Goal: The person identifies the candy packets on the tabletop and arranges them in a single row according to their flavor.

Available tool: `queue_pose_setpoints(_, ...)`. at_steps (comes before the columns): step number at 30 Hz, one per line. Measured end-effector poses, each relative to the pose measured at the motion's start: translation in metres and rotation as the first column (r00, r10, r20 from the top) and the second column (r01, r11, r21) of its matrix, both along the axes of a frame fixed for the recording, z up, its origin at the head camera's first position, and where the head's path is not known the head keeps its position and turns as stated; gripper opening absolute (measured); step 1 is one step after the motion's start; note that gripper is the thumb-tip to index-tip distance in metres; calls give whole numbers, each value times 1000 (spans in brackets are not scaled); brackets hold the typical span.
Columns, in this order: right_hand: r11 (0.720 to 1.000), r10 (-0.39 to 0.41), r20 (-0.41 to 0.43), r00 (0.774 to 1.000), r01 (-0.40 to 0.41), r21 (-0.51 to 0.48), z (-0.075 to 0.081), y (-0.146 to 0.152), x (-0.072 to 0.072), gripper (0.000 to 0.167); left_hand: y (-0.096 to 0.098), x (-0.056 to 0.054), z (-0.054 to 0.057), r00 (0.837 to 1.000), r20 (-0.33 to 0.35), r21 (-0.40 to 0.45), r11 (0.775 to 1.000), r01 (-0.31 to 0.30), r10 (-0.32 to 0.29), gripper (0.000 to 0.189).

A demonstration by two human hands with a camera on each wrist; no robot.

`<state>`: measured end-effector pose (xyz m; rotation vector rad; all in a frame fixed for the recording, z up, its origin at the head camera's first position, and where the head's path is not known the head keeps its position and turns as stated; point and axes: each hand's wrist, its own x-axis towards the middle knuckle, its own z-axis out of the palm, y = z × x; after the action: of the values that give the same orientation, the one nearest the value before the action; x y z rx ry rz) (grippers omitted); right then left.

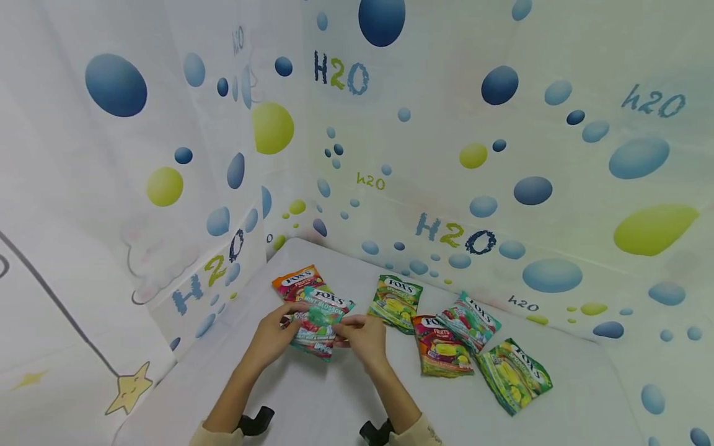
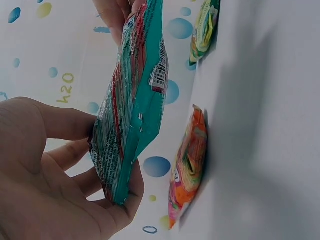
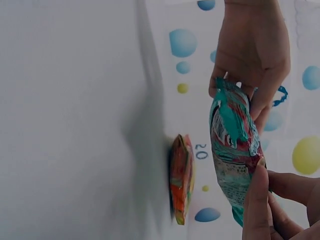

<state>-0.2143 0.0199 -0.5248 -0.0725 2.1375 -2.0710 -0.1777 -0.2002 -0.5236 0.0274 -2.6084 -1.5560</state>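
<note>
A teal Fox's mint candy bag (image 1: pixel 319 325) is held up over the table by both hands, its printed front toward the head camera. My left hand (image 1: pixel 271 334) grips one side edge, thumb on one face and fingers behind, as the left wrist view shows. On the opposite edge my right hand (image 1: pixel 365 339) pinches the bag between thumb and fingers. The bag's back, with a barcode (image 2: pixel 160 72), faces the left wrist camera. Behind the held bag, an orange Fox's fruits candy bag (image 1: pixel 295 282) lies on the table, partly covered in the head view.
On the white table (image 1: pixel 446 415), a green candy bag (image 1: pixel 396 301) lies at the back. To the right are a red-orange fruits bag (image 1: pixel 442 350), a second teal bag (image 1: pixel 473 322) overlapping it, and another green bag (image 1: pixel 513 375). A patterned curtain (image 1: pixel 424 155) borders the table.
</note>
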Motion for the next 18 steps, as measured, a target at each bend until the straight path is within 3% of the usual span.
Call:
queue_pose_setpoints(9,998,48,29,998,-47,-35,-4,-10,11,13,-9,11,-5,999,19,-28,999,-28,28,29)
queue_pose_setpoints(18,998,61,7,998,-61,14,-9,-19,19,11,-18,20,-8,999,36,-26,999,-31,32,30)
